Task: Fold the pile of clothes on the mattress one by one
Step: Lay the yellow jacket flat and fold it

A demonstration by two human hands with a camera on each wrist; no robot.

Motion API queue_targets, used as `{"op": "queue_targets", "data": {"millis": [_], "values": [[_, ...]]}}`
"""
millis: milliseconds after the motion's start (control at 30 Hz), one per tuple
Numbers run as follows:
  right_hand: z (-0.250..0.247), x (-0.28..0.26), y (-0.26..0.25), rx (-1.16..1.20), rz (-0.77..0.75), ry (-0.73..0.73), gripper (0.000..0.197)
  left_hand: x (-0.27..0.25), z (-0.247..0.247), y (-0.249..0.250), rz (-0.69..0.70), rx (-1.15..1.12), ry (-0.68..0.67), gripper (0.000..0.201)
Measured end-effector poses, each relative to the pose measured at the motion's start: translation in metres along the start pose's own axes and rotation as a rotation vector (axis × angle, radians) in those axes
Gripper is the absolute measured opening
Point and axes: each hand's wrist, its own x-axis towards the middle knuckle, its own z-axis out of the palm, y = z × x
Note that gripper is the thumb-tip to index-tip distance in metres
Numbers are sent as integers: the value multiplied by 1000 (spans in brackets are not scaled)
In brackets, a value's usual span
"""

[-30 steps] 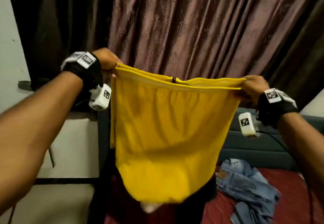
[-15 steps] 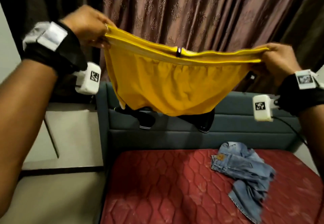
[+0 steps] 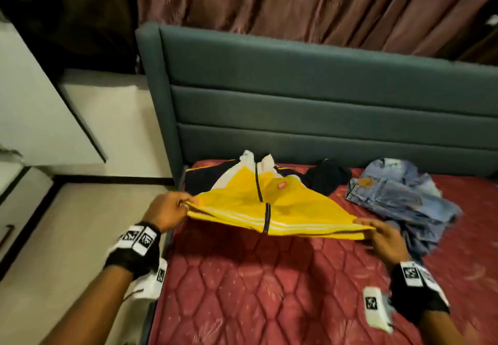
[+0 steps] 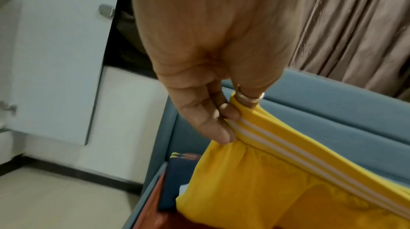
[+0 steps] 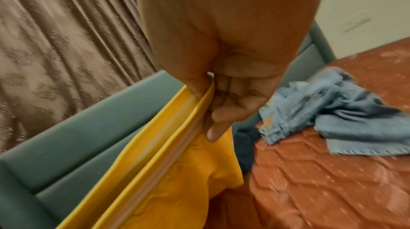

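Head cam first: yellow jacket (image 3: pixel 242 204) has come down from chest height onto the red mattress (image 3: pixel 269 290), collar end by the headboard (image 3: pixel 296 102), hem held up by left hand (image 3: pixel 167 211) and right hand (image 3: pixel 382 234). Jeans (image 3: pixel 398 199) lie crumpled to the right. Left wrist cam shows what that one can't: fingers (image 4: pixel 213 127) pinching the striped hem, ring on. Right wrist cam: thumb and fingers (image 5: pixel 224 110) pinch the hem's other corner, blurry.
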Motion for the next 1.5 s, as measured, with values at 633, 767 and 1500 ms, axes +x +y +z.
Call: {"op": "queue_targets", "data": {"millis": [633,767,1500], "values": [[90,-119,307,-200,468,-217,60,-167,236,-186,-451,180,-302,51],[100,-142,360,-143,537,-197,80,-187,260,-180,-509,164,-492,52],[259,-34,236,-859,-358,-97,59,7,363,-133,249,750,-254,95]]}}
